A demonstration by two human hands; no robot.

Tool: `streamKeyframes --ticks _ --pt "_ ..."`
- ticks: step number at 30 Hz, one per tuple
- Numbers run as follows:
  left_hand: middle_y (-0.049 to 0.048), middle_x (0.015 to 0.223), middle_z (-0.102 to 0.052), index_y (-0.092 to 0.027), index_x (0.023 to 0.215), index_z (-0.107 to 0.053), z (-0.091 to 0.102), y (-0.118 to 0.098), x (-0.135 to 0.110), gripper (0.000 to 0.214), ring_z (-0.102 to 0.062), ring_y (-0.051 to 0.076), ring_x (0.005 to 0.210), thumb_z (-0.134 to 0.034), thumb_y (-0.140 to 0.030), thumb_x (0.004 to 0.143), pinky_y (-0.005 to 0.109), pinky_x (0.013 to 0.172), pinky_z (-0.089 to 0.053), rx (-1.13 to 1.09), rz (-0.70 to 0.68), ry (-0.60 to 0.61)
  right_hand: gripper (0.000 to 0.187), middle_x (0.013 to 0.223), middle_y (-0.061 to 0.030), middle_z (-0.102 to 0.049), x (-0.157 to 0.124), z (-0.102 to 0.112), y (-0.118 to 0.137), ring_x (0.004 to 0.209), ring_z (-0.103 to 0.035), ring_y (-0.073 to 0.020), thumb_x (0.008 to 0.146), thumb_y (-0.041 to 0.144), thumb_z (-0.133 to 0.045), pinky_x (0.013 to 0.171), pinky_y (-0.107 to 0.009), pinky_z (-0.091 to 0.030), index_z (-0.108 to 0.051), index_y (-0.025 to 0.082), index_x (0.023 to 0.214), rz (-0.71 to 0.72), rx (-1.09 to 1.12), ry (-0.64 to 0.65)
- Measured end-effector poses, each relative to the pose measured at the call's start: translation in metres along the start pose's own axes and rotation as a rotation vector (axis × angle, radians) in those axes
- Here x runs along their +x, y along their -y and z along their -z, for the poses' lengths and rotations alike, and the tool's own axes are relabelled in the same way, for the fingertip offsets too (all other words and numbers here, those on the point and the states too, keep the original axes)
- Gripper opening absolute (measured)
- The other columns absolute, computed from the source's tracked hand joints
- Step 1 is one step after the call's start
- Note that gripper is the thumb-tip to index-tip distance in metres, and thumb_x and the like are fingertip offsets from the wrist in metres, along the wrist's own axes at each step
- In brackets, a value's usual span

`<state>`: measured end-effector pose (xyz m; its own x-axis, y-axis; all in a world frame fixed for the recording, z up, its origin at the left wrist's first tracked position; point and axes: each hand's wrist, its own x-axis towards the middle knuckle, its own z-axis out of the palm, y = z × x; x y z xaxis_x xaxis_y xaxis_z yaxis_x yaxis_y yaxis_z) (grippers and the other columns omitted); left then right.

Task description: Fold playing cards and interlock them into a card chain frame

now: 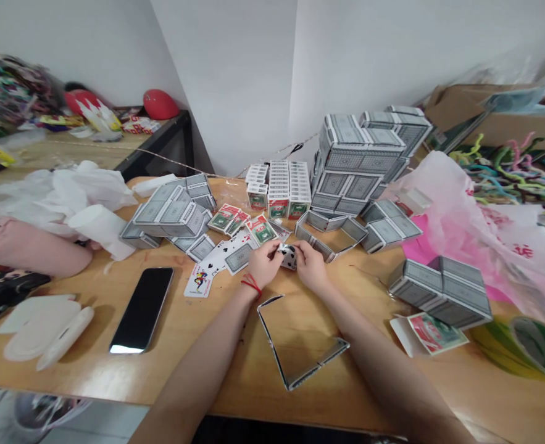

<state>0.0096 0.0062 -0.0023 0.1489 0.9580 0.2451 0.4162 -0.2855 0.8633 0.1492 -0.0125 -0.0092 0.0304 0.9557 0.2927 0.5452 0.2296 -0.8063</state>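
Observation:
Between my two hands is a playing card (289,258) with black pips, held upright near the middle of the table. My left hand (265,262), with a red string on the wrist, pinches its left side. My right hand (310,264) grips the right side. Loose playing cards (239,258) and a joker card (198,281) lie just left of my hands. Below them, a frame of joined cards (279,357) stands on its edge, with one side open. Behind my right hand sits another card frame (331,234), closed into a ring.
Stacked card boxes (350,166) rise at the back right, and more card blocks (173,213) stand on the left. Card packs (279,188) line the back. A phone (141,310), a pink bottle (31,246) and green tape (522,345) rest on the wooden table (184,370).

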Motion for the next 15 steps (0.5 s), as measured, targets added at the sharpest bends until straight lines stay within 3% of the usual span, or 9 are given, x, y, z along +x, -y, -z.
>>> streamKeyframes --ticks 5,8,15 --pt "0.0035 0.085 -0.067 -0.015 0.089 -0.062 0.006 0.0001 0.0041 0.025 -0.062 0.013 0.074 -0.046 -0.01 0.069 0.024 0.067 -0.05 -0.227 0.055 0.076 0.022 0.078 -0.0043 -0.064 0.0003 0.0004 0.0 0.069 -0.058 -0.0163 0.082 0.025 -0.036 0.064 -0.025 -0.043 -0.056 0.019 0.085 0.018 0.014 0.012" --pt "0.0038 0.086 -0.066 -0.015 0.092 -0.061 0.0056 -0.0004 0.0024 0.023 -0.061 0.012 0.074 -0.051 -0.014 0.071 0.023 0.067 -0.05 -0.197 -0.015 0.087 0.022 0.079 -0.0043 -0.064 -0.0012 0.0001 0.0004 0.069 -0.058 -0.0161 0.083 0.025 -0.035 0.065 -0.026 -0.044 -0.056 0.019 0.089 0.026 -0.007 0.037" --pt "0.0036 0.083 -0.068 -0.017 0.085 -0.065 0.004 0.0015 0.0006 0.016 -0.063 0.012 0.07 -0.054 -0.023 0.075 0.025 0.068 -0.052 -0.06 -0.053 -0.013 0.029 0.086 -0.0056 -0.064 -0.0038 0.0011 -0.0009 0.076 -0.06 -0.0177 0.079 0.014 -0.034 0.067 -0.026 -0.045 -0.054 0.02 0.099 0.078 -0.109 0.065"
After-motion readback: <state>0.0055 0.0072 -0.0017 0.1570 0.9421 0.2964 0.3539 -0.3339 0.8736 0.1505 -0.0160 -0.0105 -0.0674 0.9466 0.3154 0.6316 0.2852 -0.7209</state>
